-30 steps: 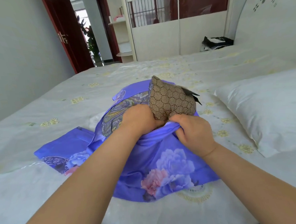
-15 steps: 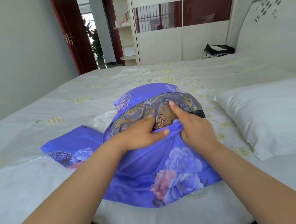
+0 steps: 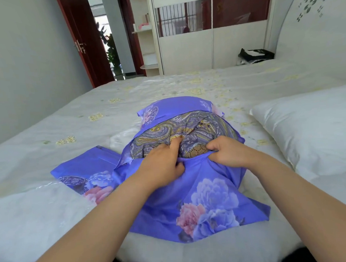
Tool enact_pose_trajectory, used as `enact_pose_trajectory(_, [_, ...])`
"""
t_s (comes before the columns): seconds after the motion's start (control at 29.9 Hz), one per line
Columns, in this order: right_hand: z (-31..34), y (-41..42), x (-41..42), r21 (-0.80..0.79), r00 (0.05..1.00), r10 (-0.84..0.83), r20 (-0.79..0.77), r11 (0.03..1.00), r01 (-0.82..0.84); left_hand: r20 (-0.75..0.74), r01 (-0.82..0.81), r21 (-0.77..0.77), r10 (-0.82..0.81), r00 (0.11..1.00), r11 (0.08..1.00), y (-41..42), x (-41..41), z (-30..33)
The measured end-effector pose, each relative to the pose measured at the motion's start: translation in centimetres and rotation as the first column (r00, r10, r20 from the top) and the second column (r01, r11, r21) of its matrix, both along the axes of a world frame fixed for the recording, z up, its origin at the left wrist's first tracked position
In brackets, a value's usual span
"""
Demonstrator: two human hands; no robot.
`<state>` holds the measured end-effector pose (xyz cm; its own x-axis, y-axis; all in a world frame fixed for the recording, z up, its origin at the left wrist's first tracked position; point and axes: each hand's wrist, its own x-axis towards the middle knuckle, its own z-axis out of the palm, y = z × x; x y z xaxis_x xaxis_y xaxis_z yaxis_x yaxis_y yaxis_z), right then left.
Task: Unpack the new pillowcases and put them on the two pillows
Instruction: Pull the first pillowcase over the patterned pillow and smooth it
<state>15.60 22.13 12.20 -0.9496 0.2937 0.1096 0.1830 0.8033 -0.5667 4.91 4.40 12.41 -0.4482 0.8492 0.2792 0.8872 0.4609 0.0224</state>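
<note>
Our left hand (image 3: 162, 165) and right hand (image 3: 228, 155) both grip the purple pillowcase (image 3: 209, 191) opening. Brown pillow (image 3: 195, 154) peeks between them. White pillow (image 3: 308, 127) at three o'clock.

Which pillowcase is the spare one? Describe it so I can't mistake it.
Start at the white bed. Both hands, left and right, work on the stuffed purple pillowcase in the middle. The spare pillowcase lies beside it on the left hand's side: the same purple flower print, but flat, folded and untouched.
</note>
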Motion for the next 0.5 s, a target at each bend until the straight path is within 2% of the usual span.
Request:
enact_pose_trajectory(0.07, [-0.7,-0.7,0.0,0.02,0.995,-0.056,-0.086,0.998,0.058,-0.109,-0.057,-0.096,0.046,0.993,0.994,0.4,0.0,0.4])
enact_pose_trajectory(0.17, [-1.0,-2.1,0.5,0.19,0.944,-0.173,-0.282,0.954,0.231,-0.233,-0.104,-0.149,0.068,0.97,0.983,1.0,-0.1,0.3])
enact_pose_trajectory(0.23, [-1.2,-2.5,0.6,0.352,0.908,-0.117,-0.402,0.896,0.271,-0.165,-0.083,-0.177,0.053,0.985,0.981,1.0,0.0,0.6])
enact_pose_trajectory(0.3, [-1.6,-2.4,0.8,0.534,0.845,0.042,-0.532,0.792,0.297,-0.038,-0.037,-0.23,0.029,0.999,0.973,1.0,0.1,1.3])
enact_pose_trajectory(0.4, [-2.5,-2.4,0.8,0.656,0.751,0.179,-0.636,0.637,0.404,0.101,0.019,-0.313,0.013,0.995,0.949,0.9,-0.4,2.7])
enact_pose_trajectory(0.43, [-2.6,-2.6,0.7,0.669,0.759,0.167,-0.629,0.614,0.419,0.119,0.024,-0.327,0.016,0.993,0.945,0.8,-0.5,2.9])
enact_pose_trajectory(0.5, [-2.7,-2.9,0.3,0.672,0.829,0.09,-0.552,0.638,0.377,0.084,-0.002,-0.323,0.031,0.996,0.946,0.5,-0.6,2.9])
